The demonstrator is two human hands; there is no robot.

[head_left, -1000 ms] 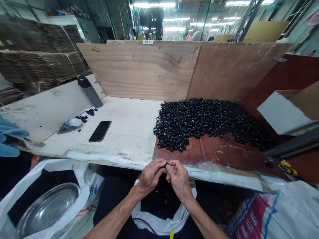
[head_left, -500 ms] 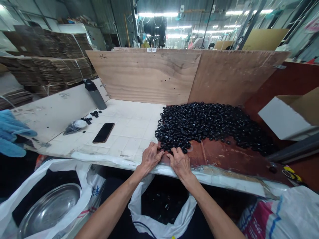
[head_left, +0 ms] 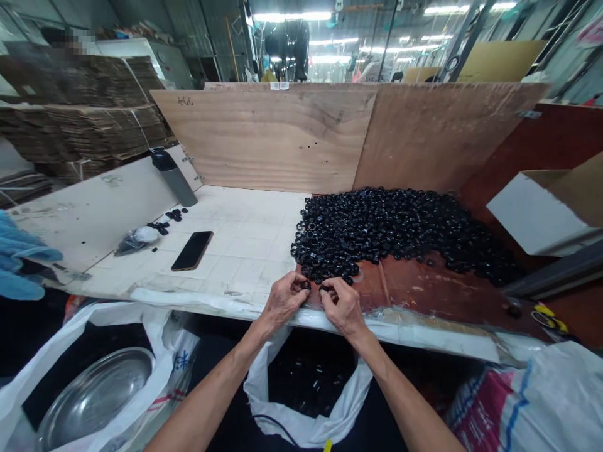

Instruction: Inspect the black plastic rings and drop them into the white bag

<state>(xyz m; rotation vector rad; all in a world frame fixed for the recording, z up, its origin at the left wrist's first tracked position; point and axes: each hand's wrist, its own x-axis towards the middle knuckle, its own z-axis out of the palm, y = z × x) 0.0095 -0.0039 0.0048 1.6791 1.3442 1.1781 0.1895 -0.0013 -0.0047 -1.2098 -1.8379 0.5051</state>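
Left hand (head_left: pixel 282 301) at lower centre, fingers (head_left: pixel 296 285) closed on a small black plastic ring (head_left: pixel 306 285). Right hand (head_left: pixel 345 307) just beside, fingers curled, grip unclear. Heap of black plastic rings (head_left: pixel 391 232) directly above, on a rust-brown wooden surface (head_left: pixel 424 292).

Plywood boards (head_left: pixel 264 138), stacked flattened cardboard (head_left: pixel 89 119) at left; fluorescent ceiling lights (head_left: pixel 292 17), corrugated metal walls (head_left: pixel 221 37)

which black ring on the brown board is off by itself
The lone ring near the front right corner of the board; the others there lie in or close to the pile.
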